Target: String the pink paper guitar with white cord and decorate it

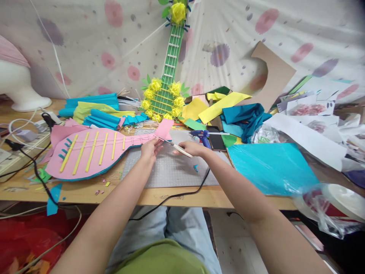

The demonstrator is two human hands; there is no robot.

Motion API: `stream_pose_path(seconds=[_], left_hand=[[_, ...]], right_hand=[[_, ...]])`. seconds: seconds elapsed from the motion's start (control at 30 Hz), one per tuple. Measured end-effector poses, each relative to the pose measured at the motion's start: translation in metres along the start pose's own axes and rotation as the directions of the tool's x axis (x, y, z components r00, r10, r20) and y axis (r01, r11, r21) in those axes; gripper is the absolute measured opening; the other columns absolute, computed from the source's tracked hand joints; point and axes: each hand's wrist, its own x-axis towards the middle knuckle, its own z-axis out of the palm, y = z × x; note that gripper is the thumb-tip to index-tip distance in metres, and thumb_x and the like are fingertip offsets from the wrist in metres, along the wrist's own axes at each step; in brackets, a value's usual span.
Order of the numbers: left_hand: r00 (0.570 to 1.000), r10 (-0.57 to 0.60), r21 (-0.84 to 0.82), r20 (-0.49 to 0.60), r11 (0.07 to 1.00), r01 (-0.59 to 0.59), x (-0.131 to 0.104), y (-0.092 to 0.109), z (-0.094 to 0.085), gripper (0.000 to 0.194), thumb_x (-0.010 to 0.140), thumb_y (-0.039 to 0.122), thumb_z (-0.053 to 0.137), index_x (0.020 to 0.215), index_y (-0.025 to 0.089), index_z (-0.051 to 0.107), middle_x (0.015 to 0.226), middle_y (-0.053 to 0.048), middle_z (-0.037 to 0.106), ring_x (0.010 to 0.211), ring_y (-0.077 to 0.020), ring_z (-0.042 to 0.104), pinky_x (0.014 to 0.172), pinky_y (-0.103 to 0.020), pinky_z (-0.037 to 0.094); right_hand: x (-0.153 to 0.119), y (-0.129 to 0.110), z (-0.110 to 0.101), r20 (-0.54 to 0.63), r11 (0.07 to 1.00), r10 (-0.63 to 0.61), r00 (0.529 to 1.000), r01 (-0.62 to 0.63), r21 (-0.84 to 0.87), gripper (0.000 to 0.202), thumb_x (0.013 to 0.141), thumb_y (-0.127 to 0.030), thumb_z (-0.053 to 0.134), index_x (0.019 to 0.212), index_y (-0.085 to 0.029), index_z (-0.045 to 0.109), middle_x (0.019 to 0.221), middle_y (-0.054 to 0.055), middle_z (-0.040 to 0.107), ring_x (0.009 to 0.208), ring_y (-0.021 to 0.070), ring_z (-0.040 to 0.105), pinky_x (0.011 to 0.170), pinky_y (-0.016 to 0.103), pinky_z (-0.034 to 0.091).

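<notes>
A pear-shaped paper lute (82, 152), pink on top with a blue edge, lies on the table at left. Yellow strips cross its body, and pale strings run along to its neck. My left hand (151, 149) is closed at the far end of the neck, thumb and fingers pinched there; the exact grip is partly hidden. In my right hand (186, 148) are scissors (183, 151) with cream handles. Their blades point left, with the tips close to my left fingertips and the strings. Both hands are above the grey cutting mat (173, 173).
A blue glue gun (201, 135) and a black phone (217, 139) lie beyond my right hand. A green paper guitar (168, 76) with yellow roses leans at the back. Coloured paper piles around it, a blue sheet (270, 165) lies right, and a black cable (182, 195) crosses the front edge.
</notes>
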Motion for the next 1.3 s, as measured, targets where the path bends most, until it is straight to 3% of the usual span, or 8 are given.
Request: stream_pose_path(seconds=[0.33,0.7,1.3], left_hand=[[0.998,0.054,0.013,0.007,0.998,-0.055,0.0,-0.013,0.002,0.007,0.074,0.01,0.058,0.075,0.011,0.065,0.081,-0.008,0.069,0.075,-0.0164,0.067,0.054,-0.022,0.049],[0.997,0.079,0.031,0.014,0.996,-0.079,-0.004,-0.015,0.009,0.007,0.072,0.011,0.059,0.073,0.012,0.065,0.08,-0.008,0.07,0.081,-0.019,0.067,0.059,-0.024,0.051],[0.997,0.081,0.039,-0.007,0.996,-0.08,-0.003,-0.012,0.011,0.005,0.073,0.013,0.06,0.074,0.011,0.065,0.079,-0.007,0.069,0.075,-0.0163,0.066,0.059,-0.023,0.05]], right_hand=[[-0.003,-0.006,0.0,0.061,0.996,-0.026,0.998,0.021,0.084,0.066,0.069,-0.077,0.041,0.089,-0.017,0.059,0.076,0.003,0.061,0.067,0.0128,0.051,0.06,0.022,0.035],[-0.008,-0.009,-0.007,0.103,0.975,-0.136,0.985,0.114,0.193,0.061,0.071,-0.076,0.038,0.077,-0.017,0.052,0.06,-0.002,0.05,0.056,0.0103,0.046,0.056,0.023,0.035],[-0.002,-0.007,-0.007,-0.01,0.994,0.02,1.0,-0.019,0.108,0.062,0.064,-0.078,0.045,0.068,-0.017,0.054,0.058,-0.001,0.051,0.052,0.0095,0.045,0.051,0.023,0.029]])
